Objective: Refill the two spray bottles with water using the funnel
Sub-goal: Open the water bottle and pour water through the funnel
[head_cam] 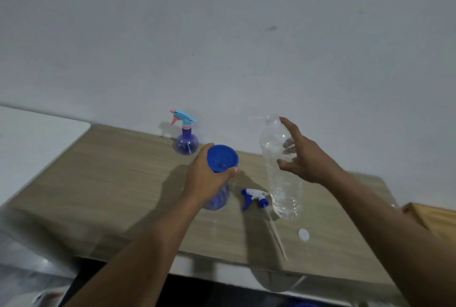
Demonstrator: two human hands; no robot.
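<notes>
Standing open at 3 o'clock on the table (pixel 118 178), the tall water bottle (pixel 283 195) could tip if the right hand (pixel 308 158), fingers spread wide beside it, bumps it. At 9 o'clock from it, the left hand (pixel 204 180) grips the funnel (pixel 222 156) on the spray bottle (pixel 217 201); a wobble would spill water.

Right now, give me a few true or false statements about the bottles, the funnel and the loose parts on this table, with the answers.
1. The left hand holds the blue funnel on top of the near spray bottle. True.
2. The clear water bottle has its cap on. False: its mouth is open, and a white cap lies on the table.
3. The far spray bottle by the wall has its trigger head on. True.
4. The white and blue sprayer head is screwed onto the bottle under the funnel. False: it lies on the table beside the water bottle.
</notes>
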